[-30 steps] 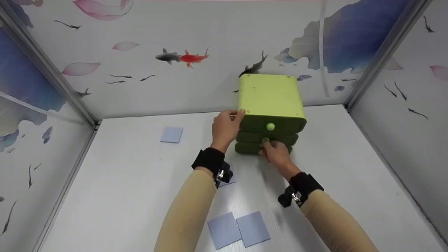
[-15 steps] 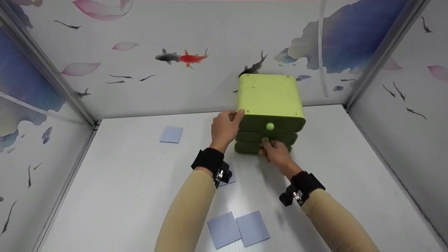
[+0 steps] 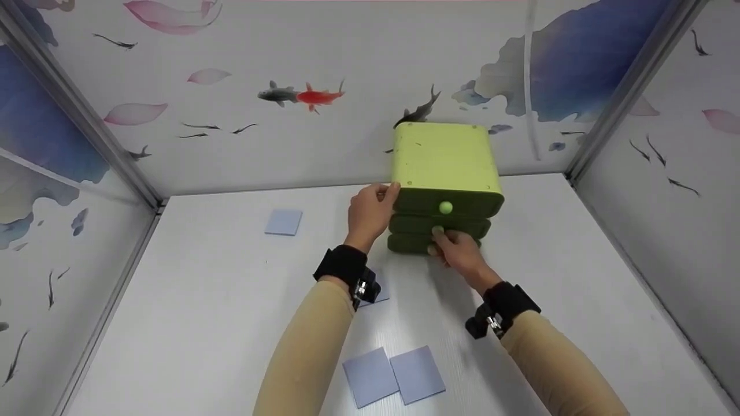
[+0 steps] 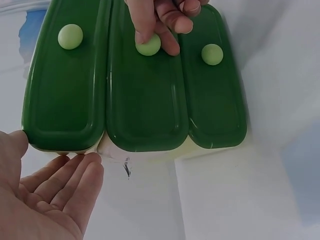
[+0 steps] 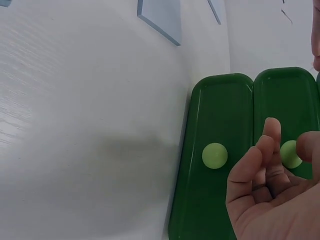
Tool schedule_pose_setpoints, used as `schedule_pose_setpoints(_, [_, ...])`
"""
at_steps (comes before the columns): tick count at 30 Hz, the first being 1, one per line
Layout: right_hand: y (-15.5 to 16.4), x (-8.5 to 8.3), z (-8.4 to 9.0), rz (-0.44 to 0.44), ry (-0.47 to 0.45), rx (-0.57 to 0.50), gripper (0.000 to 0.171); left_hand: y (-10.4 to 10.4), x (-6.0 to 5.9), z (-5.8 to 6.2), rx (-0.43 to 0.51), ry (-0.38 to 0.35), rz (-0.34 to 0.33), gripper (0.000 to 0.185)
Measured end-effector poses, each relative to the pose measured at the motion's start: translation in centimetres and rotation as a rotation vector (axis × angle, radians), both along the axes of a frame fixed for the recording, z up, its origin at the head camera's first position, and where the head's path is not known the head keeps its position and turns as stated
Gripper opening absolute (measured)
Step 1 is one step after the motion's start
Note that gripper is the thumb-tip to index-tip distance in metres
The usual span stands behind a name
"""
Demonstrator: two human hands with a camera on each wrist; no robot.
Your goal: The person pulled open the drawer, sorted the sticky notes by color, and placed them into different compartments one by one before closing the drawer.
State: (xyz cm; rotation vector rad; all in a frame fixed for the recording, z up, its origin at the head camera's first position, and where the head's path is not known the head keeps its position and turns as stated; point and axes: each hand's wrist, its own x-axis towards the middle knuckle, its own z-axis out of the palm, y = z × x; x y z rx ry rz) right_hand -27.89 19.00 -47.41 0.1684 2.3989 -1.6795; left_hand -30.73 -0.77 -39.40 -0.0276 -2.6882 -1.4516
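A light green box [image 3: 444, 155] with three dark green drawers stands at the back of the white table [image 3: 202, 300]. My left hand [image 3: 370, 212] rests flat against the box's left side, fingers straight [image 4: 75, 187]. My right hand [image 3: 458, 249] pinches the round knob of the middle drawer [image 4: 148, 44] between thumb and forefinger. The same knob [image 5: 290, 154] shows between my fingertips [image 5: 270, 135] in the right wrist view, beside the bottom drawer's knob [image 5: 215, 155]. The top drawer's knob [image 3: 445, 207] is free. All three drawers look closed.
Pale blue square sheets lie on the table: one at the far left [image 3: 283, 222], two side by side near me [image 3: 370, 378] [image 3: 417, 375], and one partly hidden under my left wrist [image 3: 378, 293]. Printed walls close in the back and both sides.
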Motion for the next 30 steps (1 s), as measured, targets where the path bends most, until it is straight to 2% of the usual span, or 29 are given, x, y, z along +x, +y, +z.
schedule_pose_setpoints(5, [0.6,0.1,-0.5,0.008,0.009,0.044,0.041,-0.1,-0.2,-0.8,-0.002,-0.001,-0.003,0.046])
schedule_pose_setpoints(11, [1.6,0.6,-1.5,0.003,-0.012,0.077,0.038,-0.6,-0.3,-2.2,-0.024,0.005,0.002,0.036])
schedule_pose_setpoints(19, [1.7,1.0,-2.7,-0.039,-0.086,0.054,0.040,-0.8,0.0,-4.0,-0.056,-0.040,-0.036,0.031])
schedule_pose_setpoints(25, [1.0,0.8,-3.5,-0.062,-0.119,0.077,0.038,-0.4,0.3,-4.6,-0.077,-0.030,-0.033,0.033])
schedule_pose_setpoints(30, [0.2,0.3,-4.0,-0.090,-0.134,0.018,0.036,0.1,0.5,-4.7,-0.070,-0.027,-0.037,0.035])
